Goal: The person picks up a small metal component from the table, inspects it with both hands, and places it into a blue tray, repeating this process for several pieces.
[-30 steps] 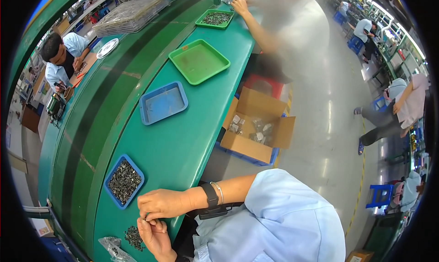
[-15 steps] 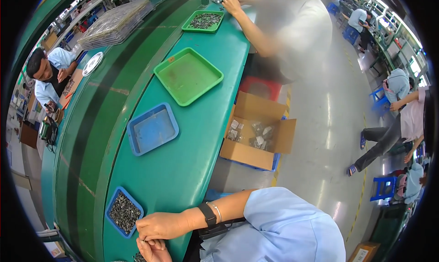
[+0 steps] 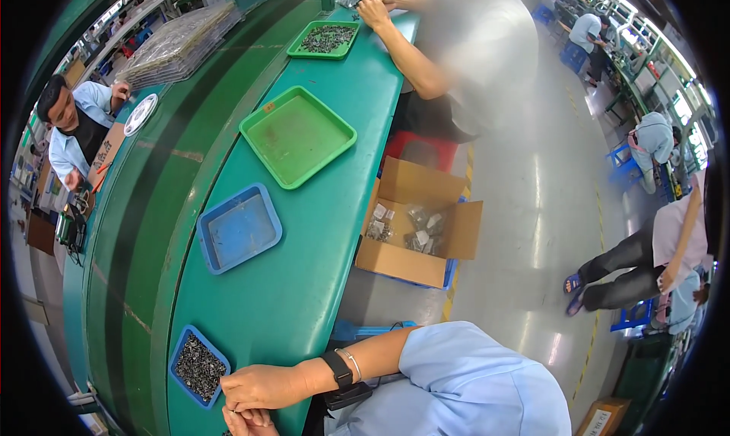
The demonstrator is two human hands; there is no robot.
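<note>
At the lower edge my right hand (image 3: 262,386), with a dark band and a bracelet at its wrist, meets my left hand (image 3: 249,422). Both have fingertips pinched together, close against each other. Whatever small piece they hold is too small and covered to name. Just beside the right hand's fingers sits a blue tray (image 3: 178,349) filled with small dark and silvery metal-looking parts (image 3: 199,367). My left hand is partly cut off by the picture's edge.
Along the green table (image 3: 304,284) stand a blue tray (image 3: 277,215), a large green tray (image 3: 348,148) and a smaller green tray of parts (image 3: 292,52). A carton (image 3: 403,265) with bagged parts is beside the table. Co-workers sit across and farther along; one person stands at right.
My view has shifted slightly, so the trays appear lower and farther left. My hands stay pinched together beside the parts tray. The co-worker across has lifted a hand; the person at right has changed stance.
</note>
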